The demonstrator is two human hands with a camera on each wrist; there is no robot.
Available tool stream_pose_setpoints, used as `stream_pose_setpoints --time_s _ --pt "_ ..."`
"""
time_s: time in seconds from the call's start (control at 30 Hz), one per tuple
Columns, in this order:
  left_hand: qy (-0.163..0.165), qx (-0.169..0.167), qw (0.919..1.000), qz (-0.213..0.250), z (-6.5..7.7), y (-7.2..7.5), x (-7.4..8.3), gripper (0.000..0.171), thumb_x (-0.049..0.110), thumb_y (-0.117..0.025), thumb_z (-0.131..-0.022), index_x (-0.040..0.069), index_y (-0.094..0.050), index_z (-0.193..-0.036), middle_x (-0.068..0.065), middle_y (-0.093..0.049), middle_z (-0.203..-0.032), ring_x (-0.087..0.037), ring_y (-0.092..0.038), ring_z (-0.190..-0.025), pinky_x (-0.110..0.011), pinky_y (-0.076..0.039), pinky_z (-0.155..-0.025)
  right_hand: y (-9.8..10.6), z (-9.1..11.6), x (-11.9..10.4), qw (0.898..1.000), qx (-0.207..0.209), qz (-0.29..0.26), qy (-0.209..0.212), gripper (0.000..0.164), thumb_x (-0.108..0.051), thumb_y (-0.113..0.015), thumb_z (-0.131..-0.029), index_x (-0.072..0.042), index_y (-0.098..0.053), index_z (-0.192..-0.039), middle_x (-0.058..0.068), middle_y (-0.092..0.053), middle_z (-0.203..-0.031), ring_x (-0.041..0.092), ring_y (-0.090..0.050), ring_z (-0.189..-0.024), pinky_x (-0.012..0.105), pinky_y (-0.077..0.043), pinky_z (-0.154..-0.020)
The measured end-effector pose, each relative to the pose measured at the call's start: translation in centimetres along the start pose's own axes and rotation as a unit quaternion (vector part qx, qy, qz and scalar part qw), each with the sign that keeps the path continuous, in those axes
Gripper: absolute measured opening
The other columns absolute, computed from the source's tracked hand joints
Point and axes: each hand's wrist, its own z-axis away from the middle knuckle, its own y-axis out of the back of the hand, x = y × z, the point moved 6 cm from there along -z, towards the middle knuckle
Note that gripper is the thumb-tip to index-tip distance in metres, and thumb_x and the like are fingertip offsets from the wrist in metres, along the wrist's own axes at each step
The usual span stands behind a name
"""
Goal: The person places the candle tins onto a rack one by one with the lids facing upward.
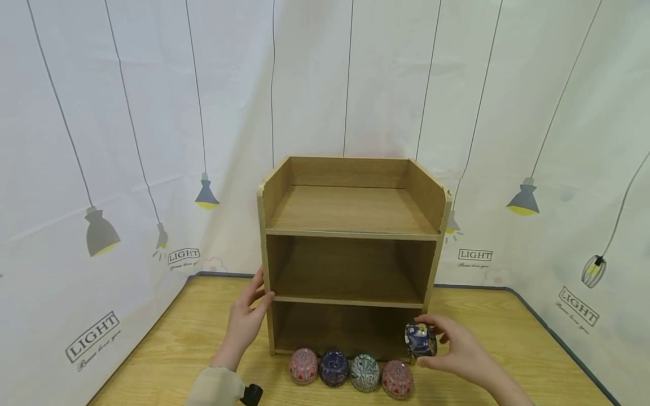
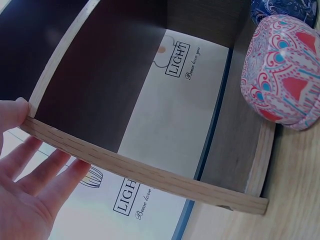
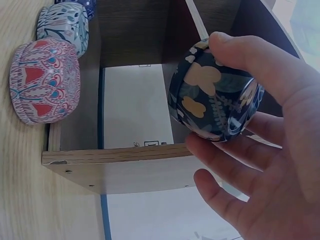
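Observation:
A wooden shelf unit [image 1: 350, 301] with open compartments stands on the table. My left hand [image 1: 246, 318] holds its left side panel, thumb at the front edge by the middle board and fingers along the outside. In my right hand [image 1: 459, 347] is a small round tin [image 3: 215, 92], dark blue with a floral print, pinched between thumb and fingers in front of the unit's lower right corner. Along the unit's front base sit a pink tin [image 1: 303, 366], a navy tin [image 1: 333, 368], a green-and-white tin [image 1: 365, 373] and another pink tin [image 1: 398, 379].
The wood-grain table [image 1: 487, 316] extends to both sides of the unit. Behind and beside it hangs a white backdrop [image 1: 350, 79] printed with lamps and lettering. A black band or device [image 1: 251, 395] is at the left wrist.

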Motion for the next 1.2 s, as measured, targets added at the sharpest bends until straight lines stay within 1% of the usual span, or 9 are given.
stream_pose_setpoints --time_s 0.1,0.23,0.43,0.63,0.77,0.9,1.07,1.2 --pt "0.001 -0.001 1.0 -0.002 0.1 0.0 -0.1 0.056 -0.004 -0.061 -0.092 -0.004 -0.041 -0.144 -0.027 -0.049 -0.137 -0.046 -0.059 -0.106 -0.022 -0.053 -0.078 0.1 0.0 -0.1 1.0 0.0 -0.009 -0.009 0.065 -0.028 -0.089 -0.069 -0.004 -0.06 -0.122 0.004 -0.064 -0.109 0.008 -0.054 -0.086 0.026 -0.049 -0.066" --pt "0.001 -0.001 1.0 -0.005 0.1 -0.1 -0.2 0.056 -0.004 -0.061 -0.092 -0.005 -0.041 -0.144 -0.028 -0.049 -0.137 -0.046 -0.059 -0.106 -0.022 -0.053 -0.078 0.3 -0.1 -0.1 1.0 0.001 -0.016 -0.015 0.064 -0.027 -0.088 -0.069 -0.005 -0.06 -0.122 0.004 -0.063 -0.11 0.008 -0.053 -0.085 0.027 -0.049 -0.067" --pt "-0.001 -0.001 1.0 -0.005 0.1 -0.1 -0.3 0.056 -0.004 -0.061 -0.092 -0.004 -0.04 -0.144 -0.026 -0.048 -0.138 -0.046 -0.059 -0.107 -0.021 -0.053 -0.078 0.5 -0.3 -0.3 0.999 0.003 -0.035 -0.008 0.064 -0.023 -0.088 -0.07 -0.002 -0.059 -0.122 0.008 -0.064 -0.112 0.008 -0.059 -0.087 0.033 -0.056 -0.075" --pt "-0.013 0.002 0.9999 -0.006 0.1 -0.1 -0.2 0.056 -0.005 -0.061 -0.092 -0.005 -0.041 -0.144 -0.027 -0.05 -0.137 -0.045 -0.06 -0.105 -0.026 -0.055 -0.079 0.5 -0.4 -0.4 0.999 0.009 -0.05 -0.001 0.067 -0.022 -0.088 -0.071 0.001 -0.056 -0.125 0.013 -0.064 -0.115 0.012 -0.062 -0.093 0.037 -0.057 -0.082" --pt "-0.01 0.004 0.9999 -0.005 0.1 -0.1 -0.3 0.056 -0.005 -0.062 -0.091 -0.005 -0.042 -0.143 -0.027 -0.05 -0.136 -0.045 -0.06 -0.105 -0.023 -0.054 -0.078 0.6 -0.6 -0.6 0.998 0.016 -0.062 0.004 0.072 -0.02 -0.087 -0.072 0.0 -0.053 -0.132 0.016 -0.062 -0.123 0.014 -0.062 -0.098 0.036 -0.056 -0.084" --pt "-0.009 0.007 0.9999 -0.011 0.1 0.0 -0.2 0.056 -0.005 -0.062 -0.091 -0.004 -0.042 -0.143 -0.027 -0.051 -0.135 -0.045 -0.061 -0.104 -0.021 -0.053 -0.077 0.7 -0.6 -0.9 0.998 0.021 -0.052 0.016 0.072 -0.02 -0.087 -0.072 -0.001 -0.054 -0.133 0.016 -0.061 -0.125 0.012 -0.062 -0.099 0.034 -0.056 -0.084" --pt "-0.011 0.008 0.9999 -0.011 0.1 0.0 0.0 0.055 -0.005 -0.062 -0.091 -0.005 -0.042 -0.143 -0.028 -0.051 -0.135 -0.044 -0.061 -0.104 -0.023 -0.054 -0.077 1.1 -0.6 -1.3 0.998 0.034 -0.037 0.039 0.068 -0.017 -0.088 -0.07 -0.001 -0.058 -0.129 0.014 -0.063 -0.12 0.009 -0.062 -0.095 0.034 -0.057 -0.081" --pt "-0.011 0.008 0.9999 -0.006 0.1 0.0 0.0 0.055 -0.006 -0.062 -0.091 -0.005 -0.042 -0.143 -0.028 -0.052 -0.134 -0.044 -0.06 -0.104 -0.023 -0.054 -0.077 1.3 -0.8 -1.3 0.998 0.042 -0.031 0.039 0.067 -0.017 -0.089 -0.069 -0.003 -0.059 -0.128 0.011 -0.065 -0.116 0.008 -0.062 -0.092 0.035 -0.058 -0.079"
